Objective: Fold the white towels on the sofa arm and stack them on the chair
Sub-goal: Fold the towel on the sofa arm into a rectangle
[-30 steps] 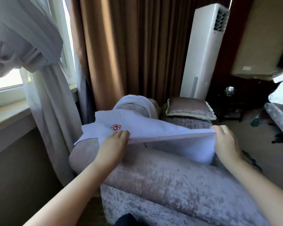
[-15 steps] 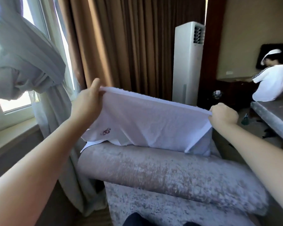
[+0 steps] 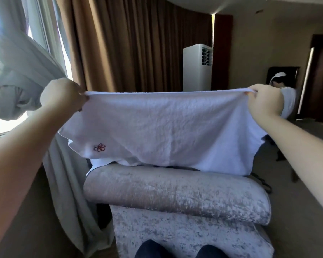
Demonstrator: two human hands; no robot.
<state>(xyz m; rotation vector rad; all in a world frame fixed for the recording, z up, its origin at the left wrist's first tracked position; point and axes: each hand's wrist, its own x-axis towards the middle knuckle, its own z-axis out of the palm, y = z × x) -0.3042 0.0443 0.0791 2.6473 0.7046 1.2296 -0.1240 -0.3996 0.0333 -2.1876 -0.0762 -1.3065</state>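
A white towel (image 3: pixel 166 127) with a small red embroidered mark hangs spread out in the air above the grey velvet sofa arm (image 3: pixel 175 194). My left hand (image 3: pixel 62 95) pinches its top left corner and my right hand (image 3: pixel 263 101) pinches its top right corner, both held high and wide apart. The towel's lower edge hangs just over the sofa arm. A bit of another white towel (image 3: pixel 99 162) peeks out beneath it on the arm. The towel hides the sofa seat behind it.
Grey curtains (image 3: pixel 21 75) and a window are at the left, with brown curtains (image 3: pixel 138 43) behind. A white standing air conditioner (image 3: pixel 197 67) is at the back. Another person (image 3: pixel 287 97) is at the far right. My knees (image 3: pixel 175 250) touch the sofa's side.
Both hands have lifted the towel from the sofa arm up into the air and pulled its top edge taut; my view has tilted upward.
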